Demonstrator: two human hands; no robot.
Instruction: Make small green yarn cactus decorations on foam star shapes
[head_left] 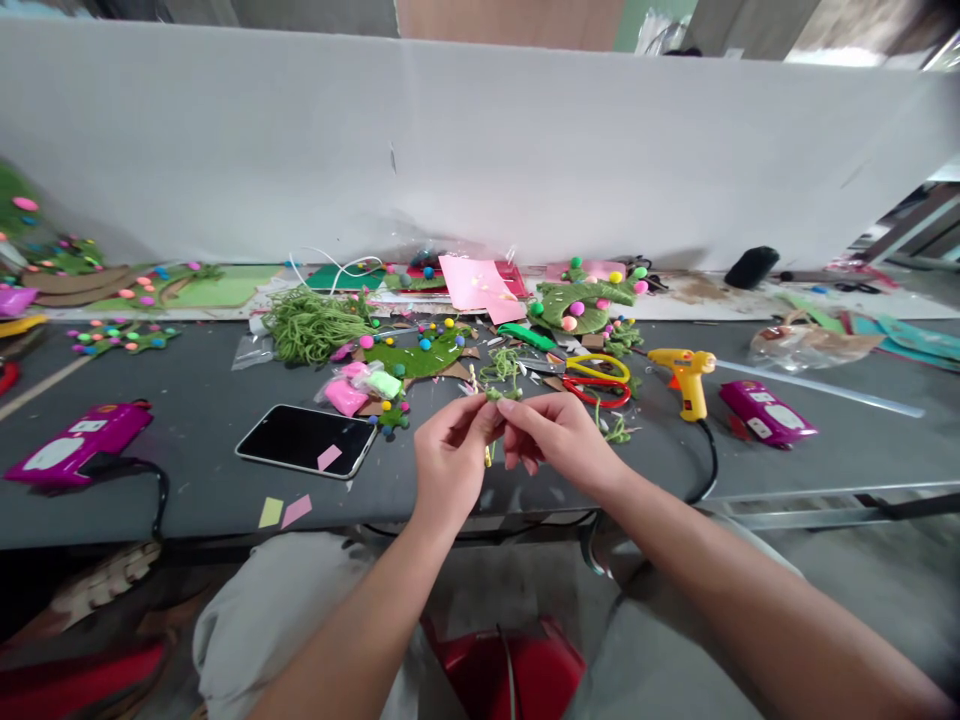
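My left hand (457, 450) and my right hand (551, 430) meet over the front of the table, fingertips pinched together. Between them is a small piece of green yarn (493, 394), mostly hidden by the fingers. Just beyond lie loose curls of green yarn (504, 362) and a curved green felt piece (420, 358) with coloured pom-poms. Scissors with red and yellow handles (600, 368) rest to the right of my right hand. A green-handled cutter (527, 335) lies behind them. Left of my left hand are bags of pink and green soft clay (349, 393).
A yellow glue gun (686, 375) and a purple power strip (766, 412) are on the right. To the left lie a phone (306, 440), paper scraps (271, 512) and another purple power strip (82, 445). A yarn heap (313, 325) sits behind, before a white partition (480, 150).
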